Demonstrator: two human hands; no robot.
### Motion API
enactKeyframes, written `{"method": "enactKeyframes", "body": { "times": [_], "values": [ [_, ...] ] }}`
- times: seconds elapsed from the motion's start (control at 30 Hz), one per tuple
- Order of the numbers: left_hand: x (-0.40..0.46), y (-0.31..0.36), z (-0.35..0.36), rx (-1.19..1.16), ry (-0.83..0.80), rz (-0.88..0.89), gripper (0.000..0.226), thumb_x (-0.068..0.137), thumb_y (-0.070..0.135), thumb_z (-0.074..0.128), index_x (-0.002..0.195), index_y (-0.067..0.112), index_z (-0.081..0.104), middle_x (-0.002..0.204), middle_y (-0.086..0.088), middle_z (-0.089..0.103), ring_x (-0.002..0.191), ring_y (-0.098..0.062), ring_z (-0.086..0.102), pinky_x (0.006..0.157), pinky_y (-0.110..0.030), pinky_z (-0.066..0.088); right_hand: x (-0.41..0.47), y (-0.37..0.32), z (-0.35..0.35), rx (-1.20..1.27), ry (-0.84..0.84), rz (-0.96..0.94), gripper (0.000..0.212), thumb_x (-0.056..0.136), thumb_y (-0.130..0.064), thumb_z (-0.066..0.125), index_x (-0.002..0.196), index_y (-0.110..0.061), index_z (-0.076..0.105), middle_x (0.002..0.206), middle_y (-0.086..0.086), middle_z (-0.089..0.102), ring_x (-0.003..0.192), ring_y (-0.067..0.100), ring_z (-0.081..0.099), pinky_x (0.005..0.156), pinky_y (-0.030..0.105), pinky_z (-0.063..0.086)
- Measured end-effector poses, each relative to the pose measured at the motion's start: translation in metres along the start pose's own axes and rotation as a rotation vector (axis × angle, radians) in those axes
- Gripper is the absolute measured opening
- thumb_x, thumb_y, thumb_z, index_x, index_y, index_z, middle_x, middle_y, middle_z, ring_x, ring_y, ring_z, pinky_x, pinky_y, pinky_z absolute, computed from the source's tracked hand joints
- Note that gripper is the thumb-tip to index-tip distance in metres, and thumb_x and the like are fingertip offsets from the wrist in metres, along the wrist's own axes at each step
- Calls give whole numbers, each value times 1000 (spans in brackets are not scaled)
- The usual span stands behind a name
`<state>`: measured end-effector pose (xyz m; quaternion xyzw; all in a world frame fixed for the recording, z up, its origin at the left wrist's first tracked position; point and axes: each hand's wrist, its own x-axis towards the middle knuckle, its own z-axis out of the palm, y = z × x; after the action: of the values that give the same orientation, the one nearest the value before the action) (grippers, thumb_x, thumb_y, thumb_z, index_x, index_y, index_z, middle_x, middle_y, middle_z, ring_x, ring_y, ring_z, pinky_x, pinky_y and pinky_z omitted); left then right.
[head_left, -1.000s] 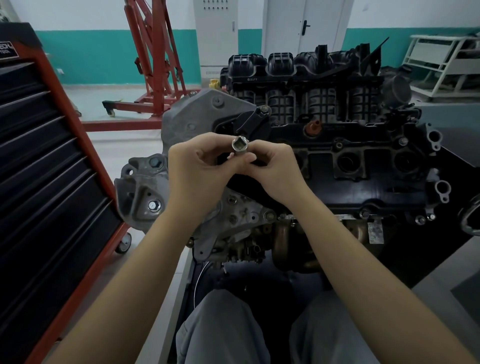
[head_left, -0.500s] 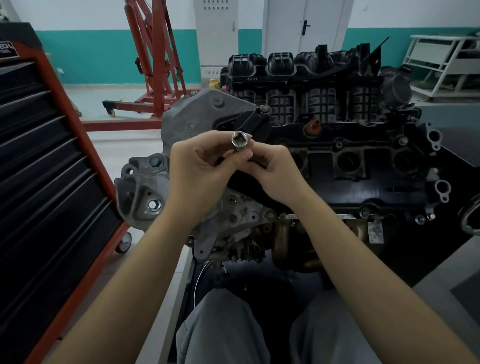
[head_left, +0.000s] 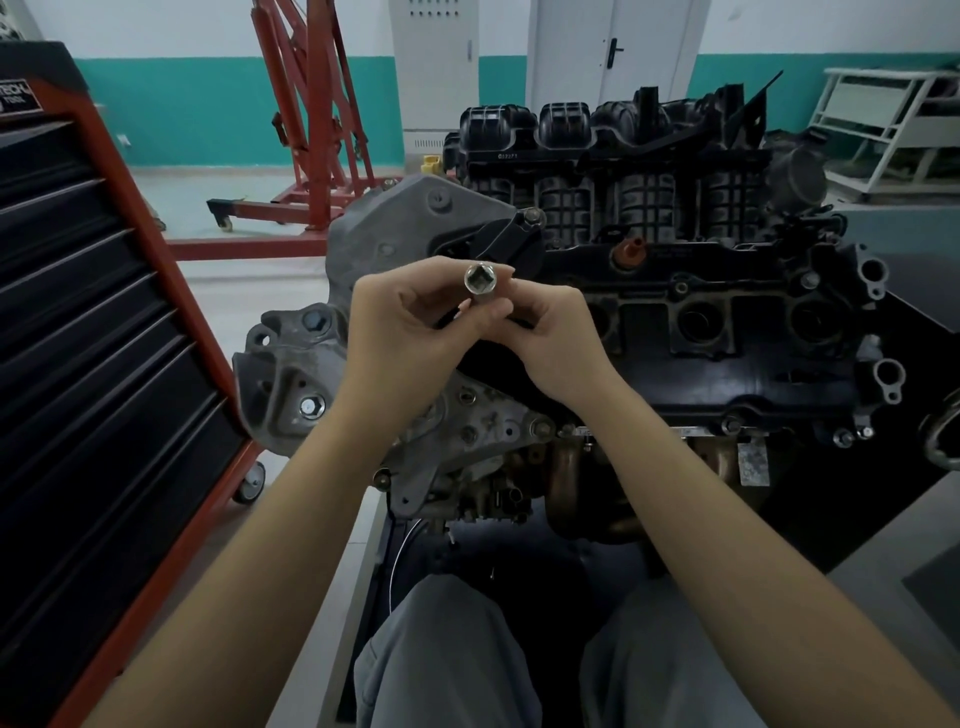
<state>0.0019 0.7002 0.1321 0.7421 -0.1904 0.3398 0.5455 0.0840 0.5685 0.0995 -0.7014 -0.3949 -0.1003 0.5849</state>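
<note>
A shiny metal socket with a square drive hole facing me sits between my two hands, held in front of a car engine. My left hand grips the socket from the left with curled fingers and thumb. My right hand pinches its lower part from the right. The socket's lower end is hidden behind my fingers. Behind the hands lies the engine's black valve cover with several round plug wells.
A red and black tool cabinet on castors stands close at the left. A red engine hoist stands on the floor behind. A white rack is at the far right. My knees are below the engine.
Both hands have lifted the socket slightly and tilted it, so its square hole faces me more. The engine and surroundings are unchanged.
</note>
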Motion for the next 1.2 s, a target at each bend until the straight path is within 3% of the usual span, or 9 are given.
{"method": "enactKeyframes", "body": {
  "times": [0.17, 0.33, 0.47, 0.57, 0.7, 0.83, 1.0, 1.1, 1.2],
  "values": [
    [-1, 1, 2, 59, 82, 11, 28, 74, -1, 78, 96, 15, 70, 90, 2, 72, 87, -14, 71, 82, -28, 56, 0, -1, 0, 17, 32, 16, 18, 81, 0, 72, 97, -8, 70, 91, 3, 72, 90, 13, 69, 85, 28, 53],
    [-2, 3, -1, -101, -21, -33, 32, 78, -12, 70, 105, 5, 68, 95, -8, 72, 93, -20, 71, 87, -33, 56, -1, -2, 1, -11, -20, -11, 22, 85, 1, 66, 104, -10, 69, 94, 5, 72, 94, 15, 69, 88, 30, 53],
    [0, 5, 1, 59, 37, 8, 28, 71, 2, 82, 93, 12, 71, 89, -3, 72, 85, -15, 70, 80, -29, 56, 0, -1, 0, 6, 37, 13, 12, 81, 1, 72, 93, -2, 72, 89, 10, 72, 87, 20, 69, 84, 36, 55],
    [0, 5, 1, 92, 82, 22, 27, 70, 5, 83, 91, 16, 71, 87, 3, 72, 82, -13, 71, 78, -27, 56, -1, -2, -2, -2, 28, -11, 17, 82, -1, 72, 98, 2, 71, 93, 12, 73, 91, 20, 70, 87, 35, 54],
    [0, 3, -1, -62, 31, -16, 32, 75, -9, 74, 103, 8, 68, 92, -4, 72, 88, -17, 72, 83, -30, 56, -1, -2, -1, -16, -31, 4, 21, 88, 3, 64, 108, 4, 67, 102, 14, 71, 101, 22, 68, 95, 41, 51],
    [0, 4, -3, -15, -26, -25, 29, 73, -4, 78, 98, 9, 70, 93, -7, 72, 89, -19, 71, 83, -32, 56, 0, -1, -1, -6, 51, 13, 14, 82, 3, 69, 96, 1, 70, 92, 14, 72, 90, 25, 69, 87, 46, 54],
    [-1, 3, 0, 104, 85, -3, 25, 68, 7, 85, 88, 15, 71, 85, 4, 72, 80, -13, 71, 76, -27, 57, -2, -2, -2, -34, 23, -10, 16, 83, -2, 71, 99, -2, 70, 96, 9, 73, 93, 18, 69, 88, 36, 55],
    [-1, 3, -2, -9, 23, -41, 28, 73, -3, 78, 98, 8, 71, 90, -2, 73, 86, -15, 72, 80, -30, 57, -2, -2, -1, -66, -33, -3, 19, 87, -1, 66, 106, 1, 69, 101, 11, 72, 100, 19, 68, 91, 38, 53],
    [0, 5, -3, -46, -42, -45, 30, 75, -7, 75, 102, 5, 70, 93, -9, 73, 89, -20, 72, 84, -35, 57, -2, -2, -1, -36, 11, -6, 16, 85, -1, 69, 100, -5, 71, 93, 5, 73, 92, 16, 69, 86, 33, 54]
  ]
}}
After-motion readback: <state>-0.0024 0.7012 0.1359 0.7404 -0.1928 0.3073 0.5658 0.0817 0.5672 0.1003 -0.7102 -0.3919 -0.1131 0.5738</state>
